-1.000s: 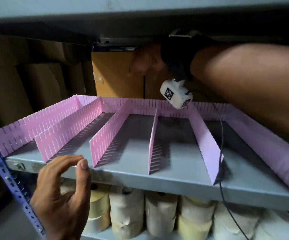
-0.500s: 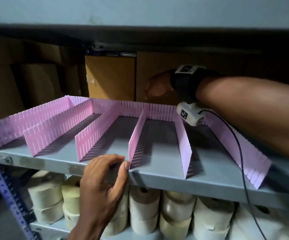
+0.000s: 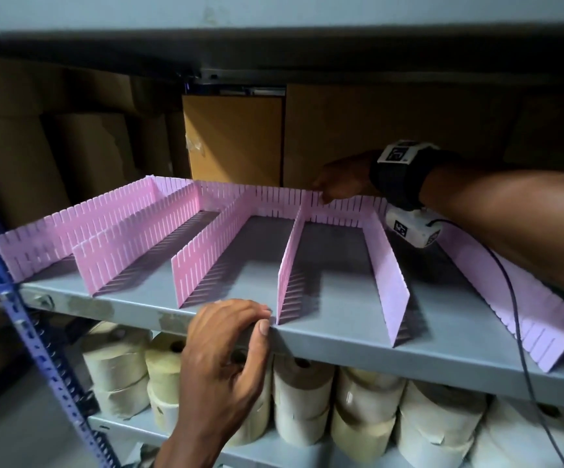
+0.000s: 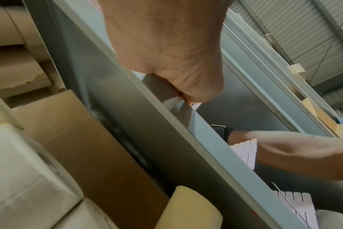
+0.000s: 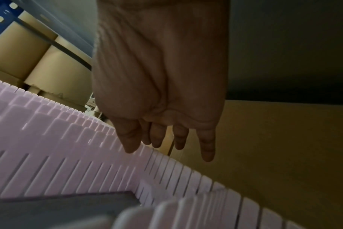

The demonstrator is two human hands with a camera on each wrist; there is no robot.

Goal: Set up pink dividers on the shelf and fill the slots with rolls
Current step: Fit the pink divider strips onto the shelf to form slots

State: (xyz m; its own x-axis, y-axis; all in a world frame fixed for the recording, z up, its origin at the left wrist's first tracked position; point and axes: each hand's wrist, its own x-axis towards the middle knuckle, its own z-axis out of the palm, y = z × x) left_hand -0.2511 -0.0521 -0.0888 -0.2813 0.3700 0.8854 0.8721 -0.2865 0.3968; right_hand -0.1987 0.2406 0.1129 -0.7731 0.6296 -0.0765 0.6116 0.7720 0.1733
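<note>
since half a second ago the left hand [image 3: 228, 352] has come up onto the front lip of the shelf [image 3: 358, 336], fingers curled over the edge and thumb pressed to its face, just beside the near end of the middle divider [image 3: 290, 261]. right hand [image 3: 343, 184] has dropped from above the back divider [image 3: 274, 201] down to its top edge; its fingers [image 5: 161, 136] hang straight and relaxed, the fingertips at the slotted rim where the middle divider joins, holding nothing. whether they press on it cannot be told.

out from the hands, the pink dividers stand upright in a comb across the shelf, more running front to back on either side of the middle one, the slots between them bare. under the left hand, on the lower shelf, sit the rolls [image 3: 304, 400], cream and pale yellow, stacked side by side. behind the right hand are cardboard boxes [image 3: 233, 140].
</note>
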